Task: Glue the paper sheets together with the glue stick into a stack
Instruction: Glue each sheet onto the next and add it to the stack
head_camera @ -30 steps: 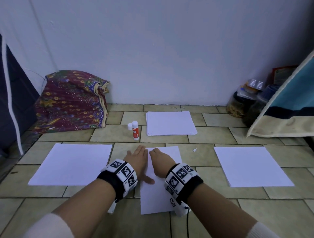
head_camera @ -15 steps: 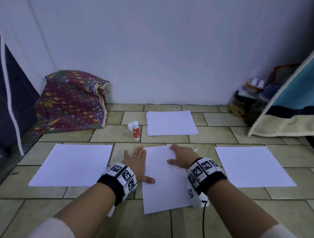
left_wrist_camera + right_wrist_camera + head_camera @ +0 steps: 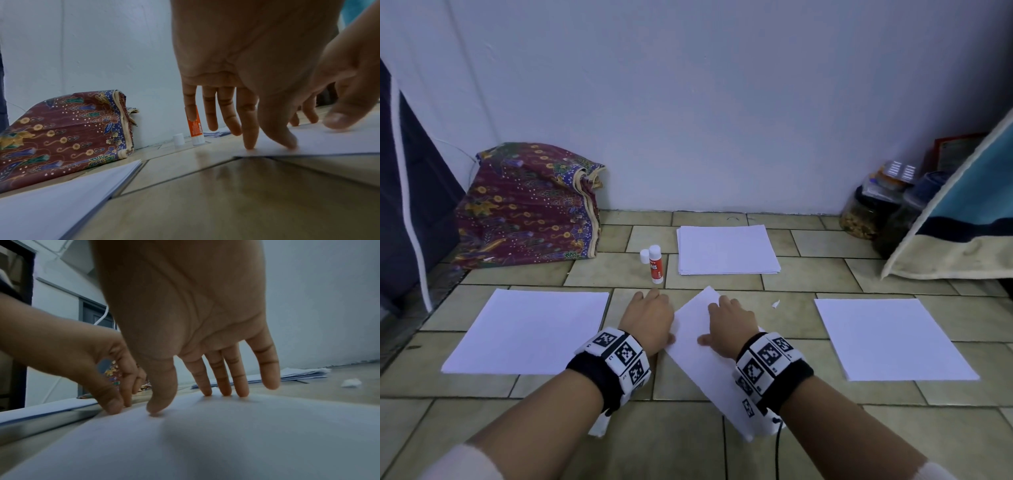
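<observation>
On the tiled floor, the right hand lies flat, fingers spread, on a skewed paper sheet. The left hand, fingers straight, touches the sheet's left edge with thumb and fingertip. Farther back, the uncapped glue stick stands just left of a paper stack.

White is seen on the paper sheets, orange-red and white on the glue stick, maroon floral print on the cloth bundle, and beige on the floor tiles.
</observation>
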